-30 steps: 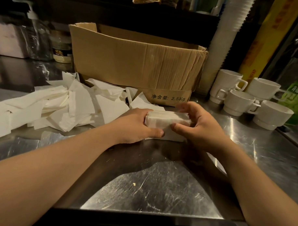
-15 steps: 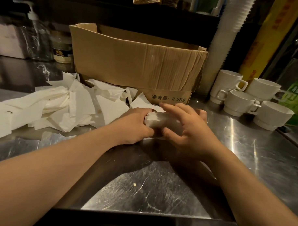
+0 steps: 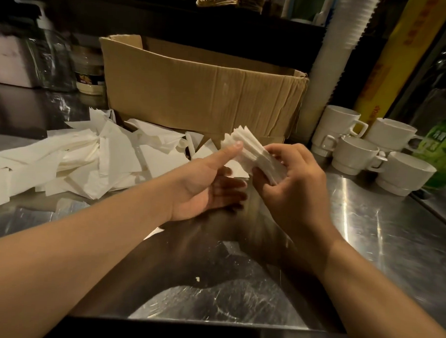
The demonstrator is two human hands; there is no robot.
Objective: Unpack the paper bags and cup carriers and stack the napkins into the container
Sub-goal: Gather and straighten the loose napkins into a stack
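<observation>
Now the right hand (image 3: 289, 186) pinches a fanned napkin stack (image 3: 253, 151), lifted off the tabletop (image 3: 366, 224). Just left, the left hand (image 3: 203, 186) lies released, palm up, thumb touching the stack's edge.

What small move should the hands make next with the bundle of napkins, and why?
Probably square the bundle. The right hand grips the napkins at one end while the other end fans out, and the left hand is open with its thumb at the loose edges. Then it can go into the cardboard box.

Scratched steel counter (image 3: 366, 224) with loose napkins (image 3: 91, 156), cardboard box (image 3: 202, 92), white cups (image 3: 356, 154).
</observation>
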